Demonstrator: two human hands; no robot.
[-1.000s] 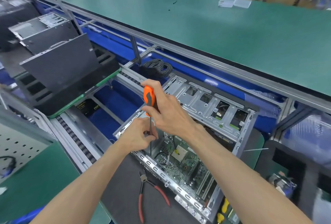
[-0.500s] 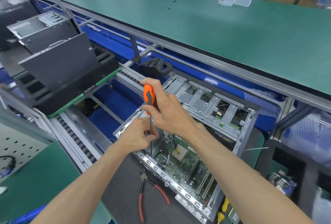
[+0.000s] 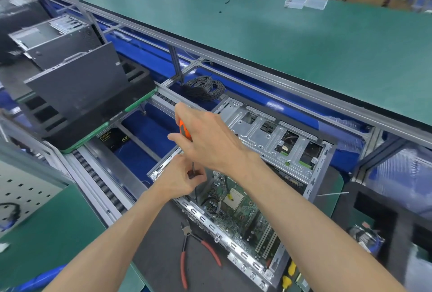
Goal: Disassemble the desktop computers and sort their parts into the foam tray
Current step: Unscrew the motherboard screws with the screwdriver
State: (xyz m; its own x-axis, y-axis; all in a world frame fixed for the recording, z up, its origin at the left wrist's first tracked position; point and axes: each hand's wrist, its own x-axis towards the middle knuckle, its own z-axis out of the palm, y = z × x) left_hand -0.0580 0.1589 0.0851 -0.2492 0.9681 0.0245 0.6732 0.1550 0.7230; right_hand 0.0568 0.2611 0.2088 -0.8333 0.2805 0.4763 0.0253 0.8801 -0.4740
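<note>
Screwdriver [image 3: 184, 129] upright at centre frame, orange handle wrapped by right hand [image 3: 208, 139], fingers curled round the grip from above. Shaft dropping straight toward 6 o'clock from the handle, pinched low down by left hand [image 3: 180, 180], thumb and fingers closed on the metal just above the tip. Tip itself hidden behind the left fingers, so screw head not visible; cannot tell whether seated.

Computer case [image 3: 268, 151] lying open on its side, stretching from the hands toward 4 o'clock, motherboard [image 3: 236, 207] exposed just at 5 o'clock of the left hand. Tool long axis near vertical, standing at the case's near-left corner, close beside the frame rail. Left hand nearer the work point, right hand above it on the same axis. Judging by this: loosening a screw at that corner, left steadying, right turning. Key relation: tip directly under the handle, at the left fingertips; any tilt likely to slip the bit off.

Foam tray [image 3: 98, 128] well apart at 10 o'clock, dark side panel [image 3: 77, 88] leaning in it. Red-handled pliers [image 3: 198, 252] on the mat at 6 o'clock, just beside the case edge. Coiled black cable [image 3: 204, 88] at 12 o'clock, beyond the case.
</note>
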